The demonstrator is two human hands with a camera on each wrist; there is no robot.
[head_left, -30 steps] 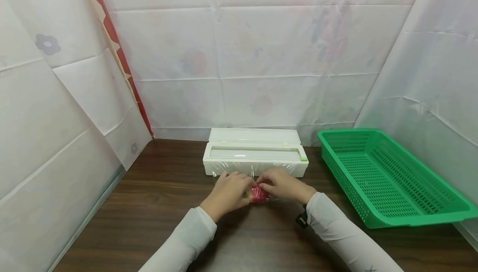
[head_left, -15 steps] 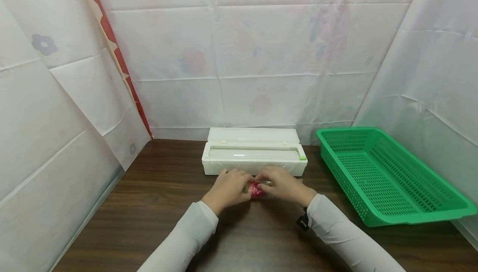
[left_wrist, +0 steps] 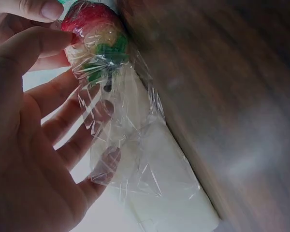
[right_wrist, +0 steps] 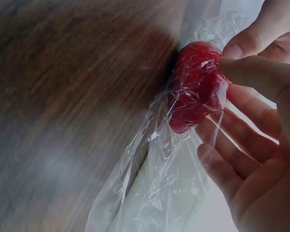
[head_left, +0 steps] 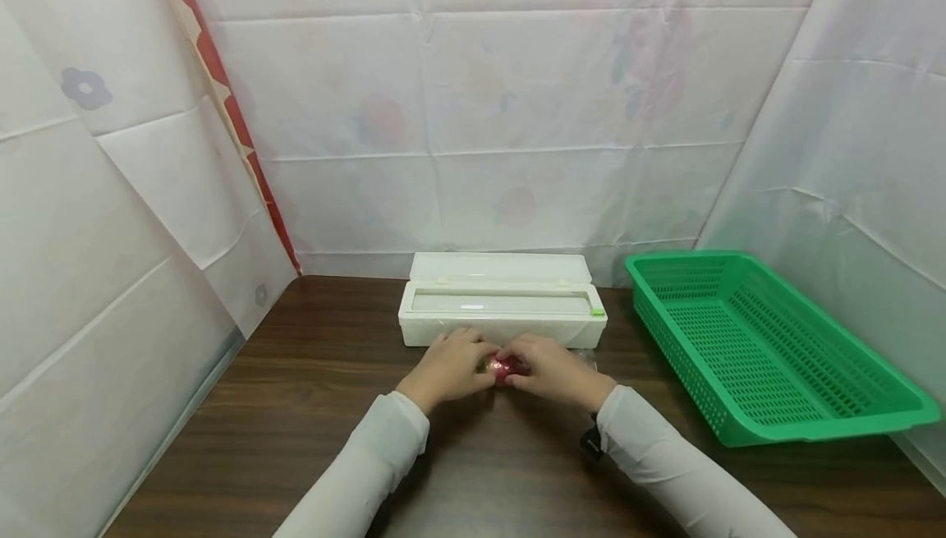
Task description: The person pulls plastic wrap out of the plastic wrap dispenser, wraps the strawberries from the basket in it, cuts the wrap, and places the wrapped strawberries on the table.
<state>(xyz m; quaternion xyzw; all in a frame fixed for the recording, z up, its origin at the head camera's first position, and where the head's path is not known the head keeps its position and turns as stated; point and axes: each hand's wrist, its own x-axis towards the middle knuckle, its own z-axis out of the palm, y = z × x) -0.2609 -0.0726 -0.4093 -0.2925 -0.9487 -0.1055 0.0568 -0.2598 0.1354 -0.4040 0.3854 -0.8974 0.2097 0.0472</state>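
A red toy strawberry (head_left: 502, 370), pale near its green leaves and dark stem, is held between both hands in front of the white box. Clear cling film (left_wrist: 135, 159) is wrapped round it, and loose ends hang off both sides. My left hand (head_left: 448, 365) grips the leafy end, its thumb on the film and its other fingers spread behind. At the red tip my right hand (head_left: 553, 369) pinches with thumb and fingers; more film (right_wrist: 159, 193) trails below that hand in the right wrist view.
Just behind the hands stands a long white cling film dispenser (head_left: 473, 330), its lid raised and a green cutter at its right end. A green perforated basket (head_left: 683, 365) sits to the right on the dark wooden table (head_left: 318, 406). White sheeting (head_left: 517, 111) walls the back and sides.
The film that stretched up over the dispenser's front has come down around the strawberry. The right hand's fingers have shifted a little left, and the strawberry has turned slightly.
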